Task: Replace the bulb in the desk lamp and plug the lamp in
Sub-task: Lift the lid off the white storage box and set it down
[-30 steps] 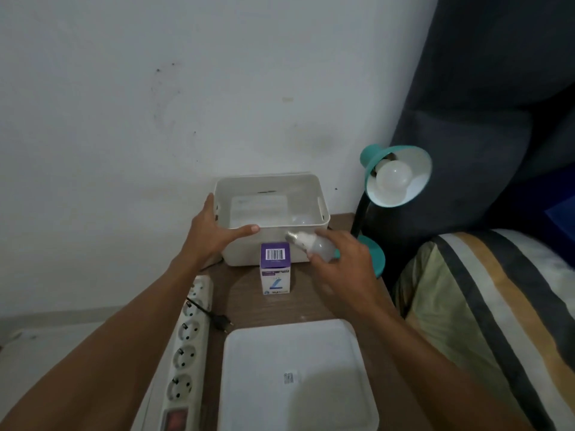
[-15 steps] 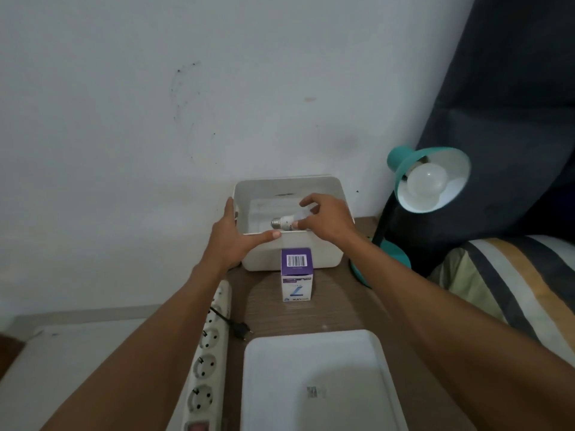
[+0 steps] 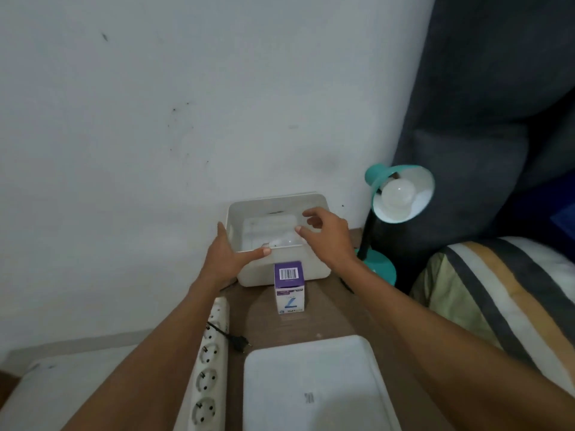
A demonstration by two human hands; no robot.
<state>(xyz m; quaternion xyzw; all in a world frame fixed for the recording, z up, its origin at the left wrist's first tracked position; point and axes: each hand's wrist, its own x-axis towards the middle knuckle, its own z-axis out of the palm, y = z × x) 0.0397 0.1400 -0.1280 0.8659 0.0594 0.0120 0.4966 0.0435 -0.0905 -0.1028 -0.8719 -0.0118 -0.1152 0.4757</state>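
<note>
A white bulb (image 3: 281, 242) lies inside the white bin (image 3: 317, 269) against the wall, its metal base pointing left. My left hand (image 3: 228, 259) grips the bin's left front rim, thumb along the edge. Over the bin's right side hovers my right hand (image 3: 329, 236), fingers spread and holding nothing. The teal desk lamp (image 3: 378, 178) stands to the right, with a white bulb (image 3: 398, 195) in its shade. The lamp's black plug (image 3: 241, 342) lies loose on the desk beside the white power strip (image 3: 207, 374).
A purple and white bulb box (image 3: 289, 287) stands in front of the bin. A white lid (image 3: 314, 387) lies at the desk's near edge. A striped pillow (image 3: 504, 293) and dark fabric (image 3: 497, 88) fill the right side.
My right hand carried the bulb from in front of the bin into it and let go; the bulb now rests inside. My left hand kept its hold on the rim.
</note>
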